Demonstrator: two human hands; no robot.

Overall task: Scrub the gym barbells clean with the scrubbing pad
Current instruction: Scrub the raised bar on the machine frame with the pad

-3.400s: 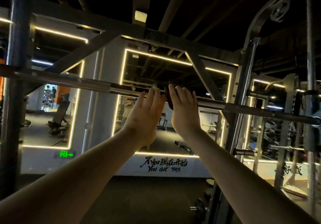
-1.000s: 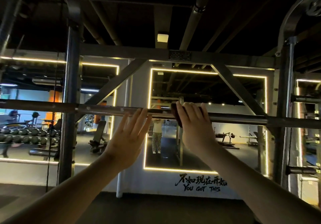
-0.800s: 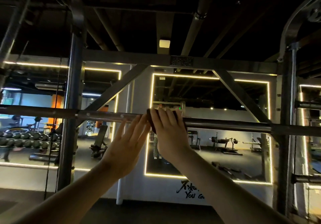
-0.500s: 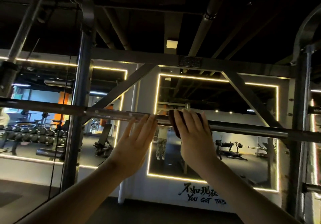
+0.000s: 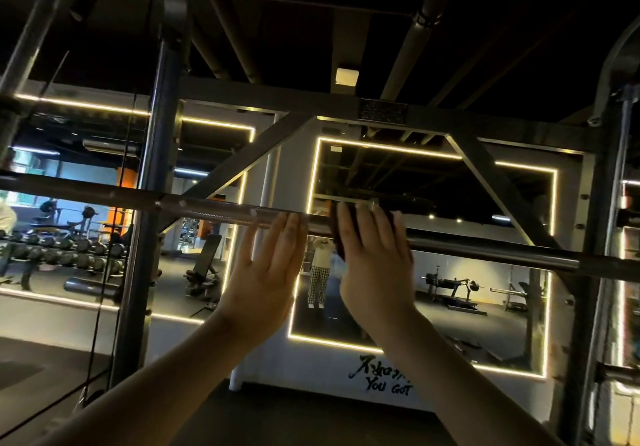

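A steel barbell (image 5: 485, 251) runs across the view at head height, sloping down to the right, with a knurled stretch at the left (image 5: 214, 213). My right hand (image 5: 374, 272) holds a dark scrubbing pad (image 5: 338, 239) against the bar's middle. Its fingers lie over the pad and its thumb is hidden. My left hand (image 5: 266, 279) is just to the left, fingers straight, with the fingertips touching the bar.
The bar sits in a rack with a dark upright at the left (image 5: 152, 238), another at the right (image 5: 602, 272) and diagonal braces above. A lit mirror wall behind shows a dumbbell rack (image 5: 69, 248), a bench (image 5: 204, 265) and a standing person (image 5: 320, 272).
My right hand slid the pad left along the bar towards my left hand, then back right. My left hand stayed touching the bar.
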